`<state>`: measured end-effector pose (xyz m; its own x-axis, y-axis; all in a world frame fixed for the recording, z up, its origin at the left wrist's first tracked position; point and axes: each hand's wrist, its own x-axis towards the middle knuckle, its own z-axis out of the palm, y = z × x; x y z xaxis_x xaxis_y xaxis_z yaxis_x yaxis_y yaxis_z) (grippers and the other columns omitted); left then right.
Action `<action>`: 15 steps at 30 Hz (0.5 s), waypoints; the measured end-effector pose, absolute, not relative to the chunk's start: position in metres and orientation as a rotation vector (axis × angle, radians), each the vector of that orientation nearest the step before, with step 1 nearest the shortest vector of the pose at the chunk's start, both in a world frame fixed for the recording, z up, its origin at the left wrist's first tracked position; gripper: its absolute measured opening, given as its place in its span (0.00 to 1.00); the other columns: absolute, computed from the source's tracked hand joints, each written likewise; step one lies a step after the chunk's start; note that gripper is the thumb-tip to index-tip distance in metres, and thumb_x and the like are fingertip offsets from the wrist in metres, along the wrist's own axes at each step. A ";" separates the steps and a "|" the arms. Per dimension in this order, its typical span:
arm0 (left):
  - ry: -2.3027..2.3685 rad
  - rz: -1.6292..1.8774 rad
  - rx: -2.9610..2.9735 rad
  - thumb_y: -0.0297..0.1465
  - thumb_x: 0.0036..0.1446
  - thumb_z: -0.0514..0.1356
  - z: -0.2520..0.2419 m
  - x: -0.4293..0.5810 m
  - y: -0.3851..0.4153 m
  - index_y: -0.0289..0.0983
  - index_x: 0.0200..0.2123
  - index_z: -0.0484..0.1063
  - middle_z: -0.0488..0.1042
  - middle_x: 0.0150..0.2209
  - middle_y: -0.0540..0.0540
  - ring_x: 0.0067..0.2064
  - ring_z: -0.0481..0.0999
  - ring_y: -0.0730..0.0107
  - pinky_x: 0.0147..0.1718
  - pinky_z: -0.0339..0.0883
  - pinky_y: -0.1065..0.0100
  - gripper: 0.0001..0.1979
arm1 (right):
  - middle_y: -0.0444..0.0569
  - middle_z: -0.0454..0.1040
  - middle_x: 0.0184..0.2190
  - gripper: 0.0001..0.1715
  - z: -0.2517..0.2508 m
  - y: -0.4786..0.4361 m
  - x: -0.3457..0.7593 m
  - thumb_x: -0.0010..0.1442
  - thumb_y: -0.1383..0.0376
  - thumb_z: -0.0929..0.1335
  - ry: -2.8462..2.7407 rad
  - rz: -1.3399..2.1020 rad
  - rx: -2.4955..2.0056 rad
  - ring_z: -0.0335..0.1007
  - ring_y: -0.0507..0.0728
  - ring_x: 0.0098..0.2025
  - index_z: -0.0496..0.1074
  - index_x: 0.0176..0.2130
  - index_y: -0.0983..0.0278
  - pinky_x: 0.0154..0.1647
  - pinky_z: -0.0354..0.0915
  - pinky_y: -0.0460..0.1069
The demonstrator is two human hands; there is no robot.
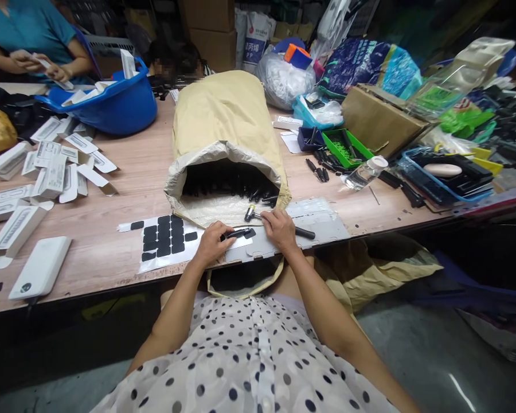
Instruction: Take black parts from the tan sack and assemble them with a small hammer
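Note:
My left hand [213, 245] is closed on a slim black part [239, 233], holding it low over a grey board [322, 222] at the table's front edge. My right hand [280, 230] is closed around the shaft of a small hammer [250, 214]. Its metal head, with a yellowish tip, points left, and the black handle sticks out to the right. A white sheet [189, 250] bearing several black rounded pads [164, 235] lies left of my left hand. Just beyond both hands, a tan sack [223, 109] lies with its mouth towards me, dark parts inside.
White boxes [51, 172] and a white power bank [40, 267] lie on the left. A blue basin [116, 109] stands before a co-worker [38, 40]. To the right are a green tray [346, 148], a clear bottle [365, 173] and a blue-rimmed tray [447, 201].

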<state>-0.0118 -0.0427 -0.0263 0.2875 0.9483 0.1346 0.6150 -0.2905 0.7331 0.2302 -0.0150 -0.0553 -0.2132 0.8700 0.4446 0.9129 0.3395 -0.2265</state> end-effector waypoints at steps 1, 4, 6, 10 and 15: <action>1.410 0.773 2.012 0.30 0.55 0.64 -0.029 -0.011 -0.042 0.42 0.37 0.79 0.74 0.34 0.48 0.41 0.73 0.61 0.44 0.70 0.60 0.07 | 0.51 0.73 0.36 0.14 -0.056 -0.015 0.230 0.68 0.65 0.63 -2.112 -0.118 -1.554 0.64 0.59 0.40 0.78 0.46 0.58 0.38 0.59 0.51; 1.428 0.779 2.036 0.31 0.54 0.65 -0.034 -0.010 -0.039 0.41 0.38 0.79 0.74 0.33 0.48 0.40 0.73 0.61 0.44 0.69 0.60 0.07 | 0.51 0.73 0.35 0.14 -0.056 -0.013 0.232 0.68 0.65 0.64 -2.102 -0.124 -1.543 0.65 0.59 0.40 0.78 0.46 0.59 0.38 0.60 0.51; 1.426 0.783 2.033 0.31 0.54 0.65 -0.036 -0.010 -0.038 0.41 0.37 0.79 0.74 0.33 0.48 0.39 0.73 0.62 0.42 0.69 0.61 0.07 | 0.50 0.74 0.35 0.14 -0.056 -0.012 0.234 0.68 0.65 0.64 -2.097 -0.101 -1.528 0.66 0.58 0.40 0.79 0.46 0.58 0.39 0.61 0.50; 1.420 0.816 1.999 0.31 0.55 0.65 -0.038 -0.010 -0.039 0.40 0.37 0.79 0.74 0.32 0.49 0.38 0.72 0.63 0.41 0.68 0.62 0.05 | 0.49 0.75 0.35 0.15 -0.049 -0.016 0.235 0.68 0.65 0.63 -2.051 0.011 -1.470 0.68 0.58 0.39 0.78 0.46 0.57 0.40 0.65 0.50; 1.403 0.828 1.957 0.30 0.55 0.66 -0.037 -0.009 -0.039 0.41 0.36 0.80 0.74 0.32 0.49 0.39 0.72 0.63 0.41 0.68 0.62 0.05 | 0.48 0.77 0.37 0.18 -0.029 -0.040 0.223 0.70 0.63 0.61 -1.965 0.194 -1.335 0.72 0.56 0.41 0.77 0.50 0.55 0.43 0.68 0.49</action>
<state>-0.0092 -0.0393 -0.0369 0.2515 0.9564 0.1482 0.5919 -0.2731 0.7583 0.2228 -0.0402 -0.0288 -0.1843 0.8530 0.4883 0.7409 0.4470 -0.5013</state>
